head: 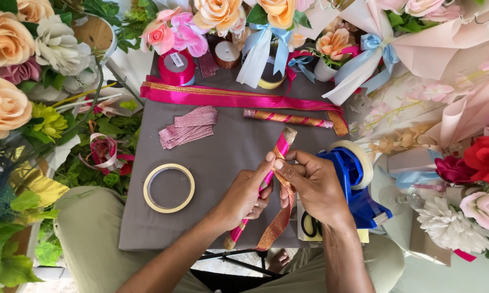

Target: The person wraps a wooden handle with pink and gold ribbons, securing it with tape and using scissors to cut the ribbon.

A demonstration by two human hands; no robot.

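Note:
My left hand (244, 196) grips a thin stick (281, 145) wrapped in pink ribbon, held slanted over the grey table (222, 157). My right hand (315, 184) pinches a glittery gold-orange ribbon (279, 220) against the stick near its upper part; the ribbon's loose end hangs down below my hands. A finished stick (288, 119) wound with gold and pink stripes lies farther back on the table.
A clear tape roll (169, 188) lies left of my hands. A blue tape dispenser (358, 184) stands right, scissors (309, 225) below it. Pink ribbon strips (233, 99), glitter pieces (187, 128), a ribbon spool (175, 66). Artificial flowers and bouquets crowd all sides.

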